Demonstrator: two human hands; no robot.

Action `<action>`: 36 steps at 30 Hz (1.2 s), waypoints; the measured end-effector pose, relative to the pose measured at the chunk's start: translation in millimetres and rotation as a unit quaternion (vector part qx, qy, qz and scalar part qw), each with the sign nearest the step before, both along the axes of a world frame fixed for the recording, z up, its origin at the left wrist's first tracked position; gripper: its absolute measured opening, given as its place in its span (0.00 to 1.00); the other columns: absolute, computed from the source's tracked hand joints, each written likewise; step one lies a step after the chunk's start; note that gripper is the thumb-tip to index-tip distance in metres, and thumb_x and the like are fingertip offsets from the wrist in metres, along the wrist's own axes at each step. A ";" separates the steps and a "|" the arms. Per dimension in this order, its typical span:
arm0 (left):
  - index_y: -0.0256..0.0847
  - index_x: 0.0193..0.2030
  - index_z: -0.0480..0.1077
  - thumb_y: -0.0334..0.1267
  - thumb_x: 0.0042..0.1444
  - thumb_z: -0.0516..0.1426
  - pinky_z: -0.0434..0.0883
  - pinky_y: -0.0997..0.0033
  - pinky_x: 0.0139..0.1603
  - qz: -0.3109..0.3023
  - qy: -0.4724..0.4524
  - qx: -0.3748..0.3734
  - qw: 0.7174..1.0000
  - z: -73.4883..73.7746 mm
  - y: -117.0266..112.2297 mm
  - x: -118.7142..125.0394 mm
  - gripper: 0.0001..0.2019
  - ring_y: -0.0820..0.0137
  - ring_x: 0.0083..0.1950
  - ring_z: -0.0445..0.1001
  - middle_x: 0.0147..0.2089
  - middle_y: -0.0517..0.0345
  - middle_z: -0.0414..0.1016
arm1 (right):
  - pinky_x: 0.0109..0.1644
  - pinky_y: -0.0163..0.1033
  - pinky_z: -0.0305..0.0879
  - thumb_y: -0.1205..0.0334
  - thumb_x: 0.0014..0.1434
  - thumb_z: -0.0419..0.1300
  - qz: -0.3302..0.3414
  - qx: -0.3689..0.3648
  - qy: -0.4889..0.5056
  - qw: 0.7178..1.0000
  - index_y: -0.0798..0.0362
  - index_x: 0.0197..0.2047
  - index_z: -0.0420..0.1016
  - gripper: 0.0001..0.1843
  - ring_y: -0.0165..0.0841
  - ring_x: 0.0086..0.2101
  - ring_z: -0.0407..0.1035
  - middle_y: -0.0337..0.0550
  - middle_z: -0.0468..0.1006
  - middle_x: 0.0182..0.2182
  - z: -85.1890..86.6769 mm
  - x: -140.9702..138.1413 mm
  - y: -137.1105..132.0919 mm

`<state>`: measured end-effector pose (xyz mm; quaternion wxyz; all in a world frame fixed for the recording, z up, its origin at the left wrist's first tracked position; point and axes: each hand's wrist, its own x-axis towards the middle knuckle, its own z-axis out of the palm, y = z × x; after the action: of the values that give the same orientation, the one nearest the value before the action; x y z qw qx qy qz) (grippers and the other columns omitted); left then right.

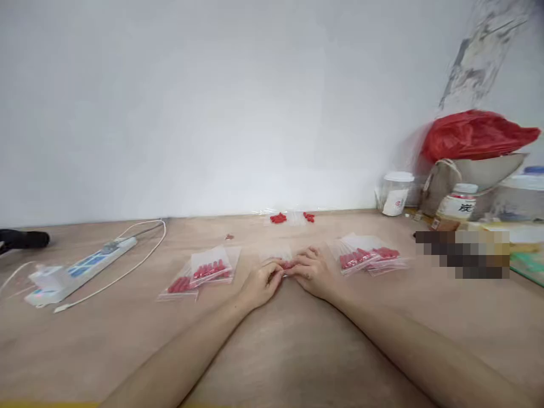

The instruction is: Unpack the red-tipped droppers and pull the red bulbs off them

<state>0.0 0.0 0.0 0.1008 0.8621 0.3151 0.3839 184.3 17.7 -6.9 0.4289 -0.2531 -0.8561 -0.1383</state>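
A clear zip bag (275, 250) with red pieces inside lies flat on the table in front of me. My left hand (264, 281) is closed on the bag's near left edge, thumb and fingers pinched together. My right hand (313, 273) pinches the near right edge, its fingers curled over the red pieces and hiding part of them. To the left are overlapping zip bags (211, 271) holding red, rod-like pieces. More such bags (361, 258) lie in a stack to the right of my right hand.
Small red pieces (278, 217) lie on clear plastic by the wall. A power strip (87, 269) with a white cable (148, 255) is at left. A lidded cup (396, 194), a bottle (457, 205) and a red plastic bag (476, 136) stand at right.
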 end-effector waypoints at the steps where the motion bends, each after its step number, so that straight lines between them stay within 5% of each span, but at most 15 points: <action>1: 0.38 0.35 0.67 0.31 0.57 0.47 0.65 0.69 0.50 -0.001 0.002 0.004 1.000 0.6 -0.5 0.4 0.08 0.72 0.47 0.68 0.44 0.53 0.70 | 0.44 0.41 0.48 0.67 0.54 0.55 -0.002 -0.003 0.000 1.000 0.49 0.27 0.73 0.08 0.30 0.35 0.62 0.35 0.76 0.28 -0.6 -0.5 -0.8; 10: 0.39 0.33 0.66 0.34 0.58 0.47 0.65 0.66 0.48 0.004 0.028 -0.023 0.999 -0.7 -0.5 0.7 0.08 0.67 0.51 0.66 0.41 0.52 0.70 | 0.46 0.42 0.48 0.71 0.51 0.54 0.011 -0.061 -0.012 0.998 0.54 0.22 0.68 0.08 0.31 0.38 0.62 0.40 0.73 0.33 -5.6 -5.1 -3.1; 19: 0.40 0.33 0.60 0.34 0.60 0.43 0.66 0.69 0.40 0.045 0.025 -0.043 0.998 -6.4 1.0 -3.8 0.08 0.71 0.39 0.69 0.39 0.55 0.70 | 0.49 0.46 0.46 0.72 0.50 0.55 -0.013 -0.114 -0.036 0.993 0.52 0.24 0.70 0.08 0.34 0.44 0.59 0.41 0.70 0.40 -7.5 -11.0 -7.7; 26: 0.39 0.34 0.64 0.36 0.59 0.45 0.66 0.67 0.46 0.173 -0.014 0.024 0.985 1.8 -6.1 -4.7 0.09 0.69 0.43 0.70 0.40 0.53 0.72 | 0.47 0.42 0.56 0.71 0.51 0.54 0.058 -0.205 -0.027 0.977 0.53 0.28 0.69 0.06 0.34 0.43 0.62 0.44 0.68 0.43 -2.2 -2.1 -14.3; 30: 0.40 0.45 0.65 0.41 0.58 0.46 0.61 0.64 0.55 0.132 0.042 0.007 0.990 10.5 -8.8 -14.1 0.13 0.67 0.55 0.64 0.51 0.52 0.68 | 0.43 0.37 0.61 0.69 0.50 0.55 0.110 -0.321 0.006 0.941 0.54 0.28 0.68 0.02 0.31 0.40 0.66 0.45 0.68 0.43 0.7 8.7 -18.8; 36: 0.41 0.59 0.54 0.47 0.59 0.42 0.49 0.57 0.62 0.110 0.159 -0.057 0.979 7.4 -0.1 -23.0 0.23 0.64 0.63 0.50 0.60 0.52 0.58 | 0.46 0.38 0.60 0.63 0.51 0.55 0.033 -0.329 0.055 0.942 0.54 0.24 0.70 0.06 0.33 0.41 0.66 0.45 0.71 0.39 1.2 12.3 -15.9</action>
<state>-23.0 -0.1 7.4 0.0556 0.8649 0.4418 0.2316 196.6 1.8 -5.6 0.3728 -0.3592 -0.8365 0.1794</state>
